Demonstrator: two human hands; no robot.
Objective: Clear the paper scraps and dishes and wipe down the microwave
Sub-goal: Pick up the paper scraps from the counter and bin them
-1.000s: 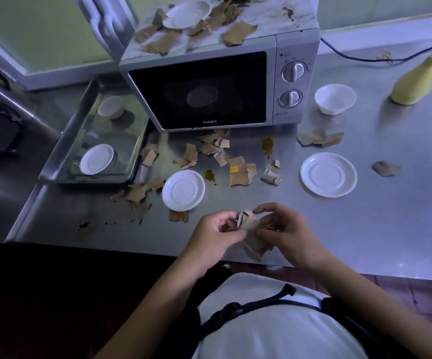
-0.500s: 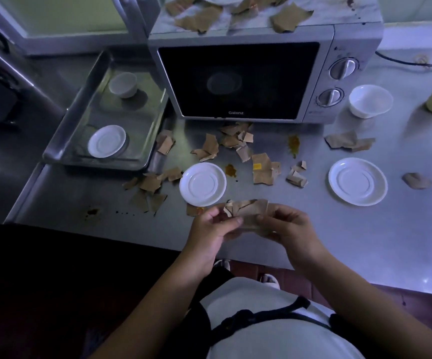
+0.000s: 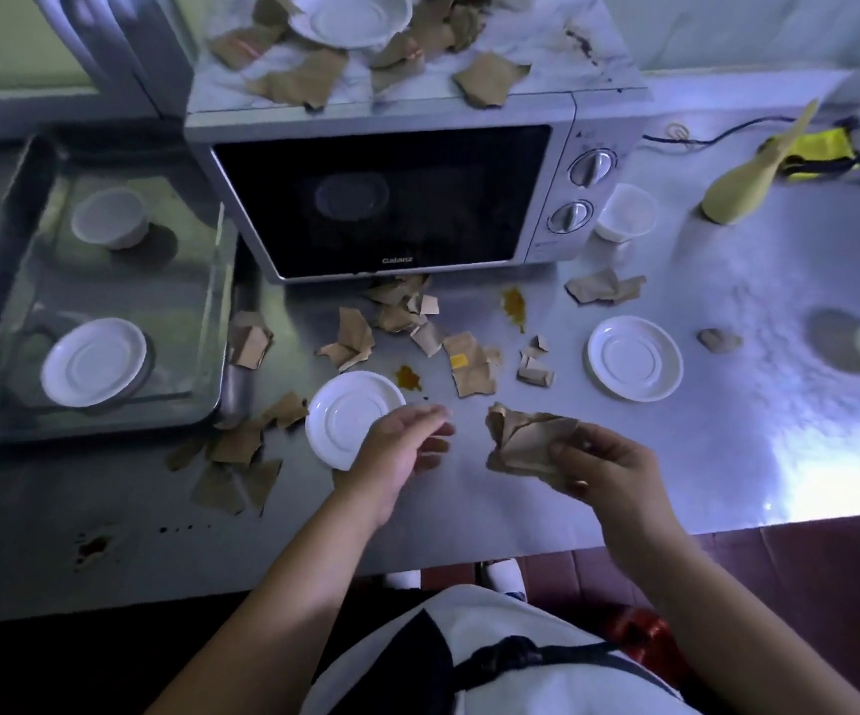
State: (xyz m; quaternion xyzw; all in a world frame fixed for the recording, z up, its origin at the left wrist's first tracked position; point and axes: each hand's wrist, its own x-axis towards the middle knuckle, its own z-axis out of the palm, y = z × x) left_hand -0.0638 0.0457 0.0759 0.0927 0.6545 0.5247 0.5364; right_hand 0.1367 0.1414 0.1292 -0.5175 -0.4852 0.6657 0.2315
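The right hand (image 3: 606, 469) pinches a bundle of brown paper scraps (image 3: 523, 438) above the bench (image 3: 727, 456), while the left hand (image 3: 402, 446) hovers empty with loosely spread fingers over a white saucer (image 3: 345, 412), more scraps (image 3: 402, 317) lying in front of the microwave (image 3: 392, 198).

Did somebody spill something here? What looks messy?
Yes. Torn paper scraps litter the counter in front of the microwave, and more lie on its top around a saucer. Orange-brown blots sit among the scraps, and dark splatter marks the counter's front left.
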